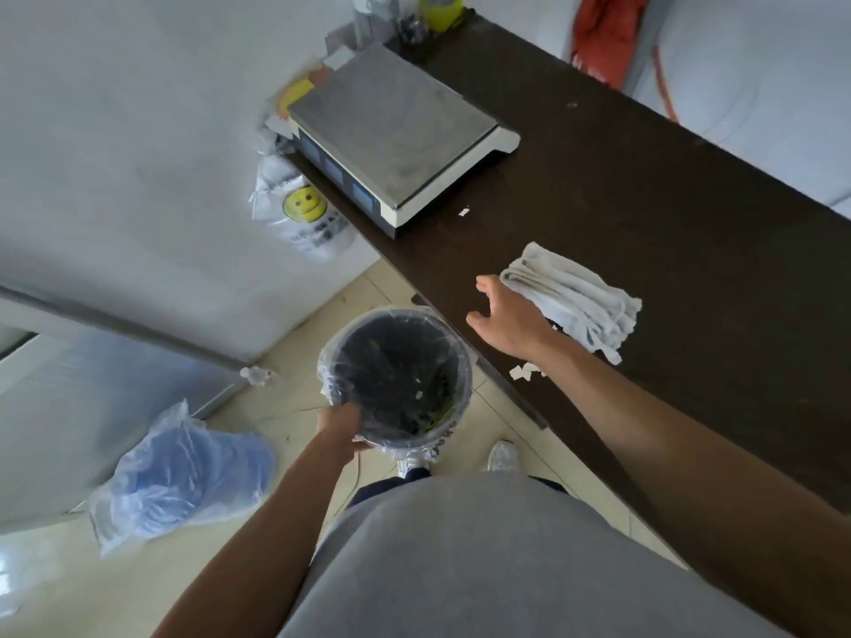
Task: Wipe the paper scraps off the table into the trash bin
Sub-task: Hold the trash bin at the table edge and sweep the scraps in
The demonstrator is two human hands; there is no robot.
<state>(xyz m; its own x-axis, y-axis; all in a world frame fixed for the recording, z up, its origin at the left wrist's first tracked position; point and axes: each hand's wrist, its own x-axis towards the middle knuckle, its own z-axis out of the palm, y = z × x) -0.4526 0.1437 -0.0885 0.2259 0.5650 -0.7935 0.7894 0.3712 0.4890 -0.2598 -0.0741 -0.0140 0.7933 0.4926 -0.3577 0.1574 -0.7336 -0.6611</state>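
Observation:
My left hand grips the near rim of a round black trash bin lined with clear plastic, held just below the edge of the dark brown table. A few white bits lie inside the bin. My right hand hovers open over the table edge, fingers spread, right beside a folded white cloth. White paper scraps lie at the table edge under my right forearm. One small scrap sits near the scale.
A grey weighing scale stands on the table's far left. A plastic bag with a yellow smiley face hangs below it. A blue plastic bag lies on the tiled floor. Bottles stand at the table's far end.

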